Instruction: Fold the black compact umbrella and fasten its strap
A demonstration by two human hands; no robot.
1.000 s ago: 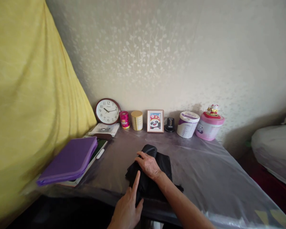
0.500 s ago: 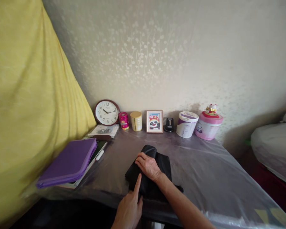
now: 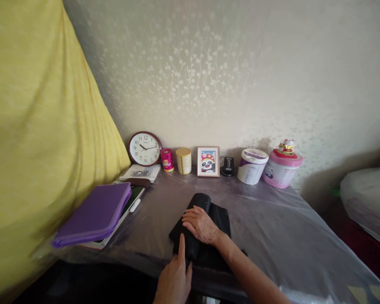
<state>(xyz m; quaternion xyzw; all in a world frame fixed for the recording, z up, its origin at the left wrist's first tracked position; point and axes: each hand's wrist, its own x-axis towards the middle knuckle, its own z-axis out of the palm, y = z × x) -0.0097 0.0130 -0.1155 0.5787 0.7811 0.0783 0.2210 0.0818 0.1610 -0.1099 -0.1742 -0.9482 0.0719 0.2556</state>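
Observation:
A piece of black fabric [image 3: 220, 215], folded into a thick flap, lies near the table's front edge. My right hand [image 3: 201, 223] rests across the top of the flap, palm down, its fingers fairly straight and pressed on the fabric. At the near end of the fold is my left hand [image 3: 175, 276]. Its index finger stretches forward over the fabric and its thumb lies at the near edge, so the fabric's end sits between them. The left hand's other fingers are hidden beneath it.
On the plastic-covered table [image 3: 281, 236] lie a purple folder [image 3: 93, 213] and a white marker [image 3: 135, 205]. Along the wall stand a clock [image 3: 145, 148], a pink can [image 3: 167, 160], a yellow-lidded can [image 3: 183, 161], a picture frame [image 3: 208, 162] and two tubs [image 3: 252, 168]. A yellow curtain [image 3: 44, 126] hangs left.
My right hand's fingers have flattened out over the fold. My left hand has drawn slightly back toward me. The whole scene has shifted a little to the right in view.

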